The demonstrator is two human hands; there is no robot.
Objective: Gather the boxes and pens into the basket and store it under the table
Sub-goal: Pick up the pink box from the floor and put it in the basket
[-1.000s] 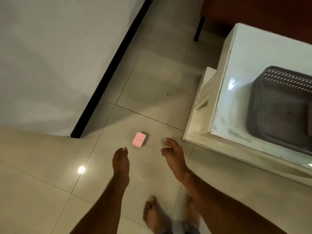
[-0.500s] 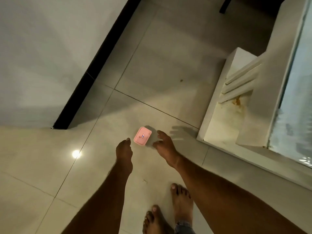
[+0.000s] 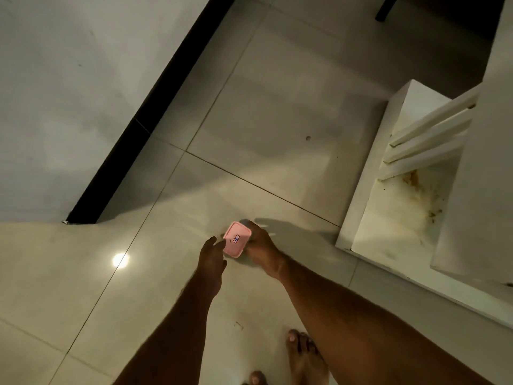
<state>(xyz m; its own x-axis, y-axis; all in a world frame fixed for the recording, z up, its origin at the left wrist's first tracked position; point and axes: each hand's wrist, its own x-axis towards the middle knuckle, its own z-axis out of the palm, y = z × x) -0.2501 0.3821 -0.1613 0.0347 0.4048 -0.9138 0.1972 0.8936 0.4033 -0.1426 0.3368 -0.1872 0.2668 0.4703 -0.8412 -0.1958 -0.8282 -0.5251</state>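
Half a second ago both hands hung short of the pink box (image 3: pixel 236 240); now the right hand (image 3: pixel 259 247) grips its right edge, fingers curled round it, low over the tiled floor (image 3: pixel 249 120). Left hand (image 3: pixel 212 255) sits just beside its left edge, fingers loosely bent, contact unclear

Right hand (image 3: pixel 259 243) curled, left hand (image 3: pixel 212 252) open.

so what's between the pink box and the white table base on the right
In the head view, only bare floor tile lies between the pink box and the white table base, apart from the right hand gripping the box's right edge.
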